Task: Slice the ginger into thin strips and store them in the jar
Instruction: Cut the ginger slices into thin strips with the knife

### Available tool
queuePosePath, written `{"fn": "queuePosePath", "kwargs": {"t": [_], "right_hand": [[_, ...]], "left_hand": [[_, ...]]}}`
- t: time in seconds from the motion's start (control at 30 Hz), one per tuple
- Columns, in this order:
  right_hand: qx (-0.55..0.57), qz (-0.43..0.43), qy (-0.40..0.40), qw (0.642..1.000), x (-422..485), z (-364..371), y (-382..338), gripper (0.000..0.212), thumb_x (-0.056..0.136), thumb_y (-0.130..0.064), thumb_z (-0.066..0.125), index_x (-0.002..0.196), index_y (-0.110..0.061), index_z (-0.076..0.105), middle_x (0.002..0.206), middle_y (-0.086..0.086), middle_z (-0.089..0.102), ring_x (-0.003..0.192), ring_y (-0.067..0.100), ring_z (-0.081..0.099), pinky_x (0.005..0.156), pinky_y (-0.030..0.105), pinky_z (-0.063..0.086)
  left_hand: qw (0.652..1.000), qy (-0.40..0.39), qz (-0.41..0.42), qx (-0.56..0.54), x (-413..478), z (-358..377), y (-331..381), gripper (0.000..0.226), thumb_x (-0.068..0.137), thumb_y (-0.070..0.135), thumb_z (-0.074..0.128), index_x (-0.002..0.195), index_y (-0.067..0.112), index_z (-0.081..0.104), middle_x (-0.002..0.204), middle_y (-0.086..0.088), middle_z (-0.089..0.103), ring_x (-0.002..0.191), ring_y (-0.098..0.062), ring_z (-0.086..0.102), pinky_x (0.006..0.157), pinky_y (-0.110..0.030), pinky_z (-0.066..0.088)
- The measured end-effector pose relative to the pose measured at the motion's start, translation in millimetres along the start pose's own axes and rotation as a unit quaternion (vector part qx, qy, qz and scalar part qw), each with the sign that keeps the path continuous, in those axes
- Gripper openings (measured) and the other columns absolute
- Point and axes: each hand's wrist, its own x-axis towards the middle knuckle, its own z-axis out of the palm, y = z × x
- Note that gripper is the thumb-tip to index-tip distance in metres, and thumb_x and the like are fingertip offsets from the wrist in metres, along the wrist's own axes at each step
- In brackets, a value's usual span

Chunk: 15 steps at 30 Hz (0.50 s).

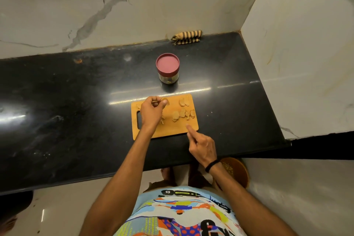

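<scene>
On the board [172,128], handle [139,119] leftward, ginger slices [181,114] in a left-right row.

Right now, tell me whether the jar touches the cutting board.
Apart. The head view shows a strip of black counter between the base of the jar and the far edge of the cutting board.

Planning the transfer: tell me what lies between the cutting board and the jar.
Head view: only a bare strip of black counter separates cutting board and jar.
</scene>
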Motion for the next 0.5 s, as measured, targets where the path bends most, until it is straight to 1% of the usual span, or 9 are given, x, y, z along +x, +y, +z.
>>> {"fn": "queuePosePath", "kwargs": {"t": [0.07, 0.2, 0.3, 0.4, 0.5], "right_hand": [[-0.02, -0.019, -0.032, 0.999, 2, -4, 8, 0.039, 0.095, -0.024, 0.057, 0.133, -0.03, 0.06, 0.061, -0.007, 0.052, 0.052, 0.007, 0.045, 0.051, 0.026, 0.042], [-0.026, -0.029, -0.047, 0.998, 25, -10, 15, 0.035, 0.093, -0.03, 0.055, 0.127, -0.033, 0.065, 0.062, -0.001, 0.062, 0.053, 0.016, 0.055, 0.052, 0.034, 0.051], [-0.021, -0.029, -0.053, 0.998, 46, -12, 13, 0.035, 0.094, -0.032, 0.054, 0.127, -0.034, 0.065, 0.066, 0.002, 0.066, 0.057, 0.018, 0.058, 0.057, 0.034, 0.054], [-0.014, -0.029, -0.057, 0.998, 64, -12, 9, 0.035, 0.094, -0.033, 0.055, 0.127, -0.035, 0.065, 0.071, 0.005, 0.068, 0.063, 0.023, 0.062, 0.063, 0.035, 0.055], [-0.003, -0.037, -0.074, 0.997, 75, -13, 6, 0.034, 0.097, -0.032, 0.056, 0.129, -0.035, 0.063, 0.074, 0.005, 0.069, 0.065, 0.021, 0.062, 0.066, 0.03, 0.051]], "left_hand": [[1.0, 0.008, -0.013, -0.01, 0, -6, -5, 0.016, 0.089, 0.031, 0.074, 0.101, 0.023, 0.068, 0.094, 0.006, 0.073, 0.091, -0.011, 0.069, 0.085, -0.038, 0.06], [0.998, 0.019, -0.051, -0.03, -8, -9, -12, 0.017, 0.09, 0.029, 0.074, 0.104, 0.02, 0.068, 0.097, 0.001, 0.074, 0.092, -0.017, 0.07, 0.088, -0.046, 0.059], [0.996, 0.035, -0.075, -0.035, -16, -4, -12, 0.021, 0.092, 0.027, 0.072, 0.109, 0.018, 0.065, 0.093, 0.0, 0.073, 0.087, -0.017, 0.071, 0.084, -0.046, 0.06], [0.994, 0.033, -0.084, -0.055, -26, 2, -10, 0.022, 0.094, 0.021, 0.069, 0.113, 0.012, 0.062, 0.091, -0.003, 0.072, 0.083, -0.02, 0.072, 0.079, -0.042, 0.062], [0.995, 0.031, -0.081, -0.04, -30, 7, -15, 0.022, 0.093, 0.021, 0.071, 0.112, 0.016, 0.062, 0.093, 0.001, 0.071, 0.086, -0.016, 0.072, 0.084, -0.041, 0.061]]}}
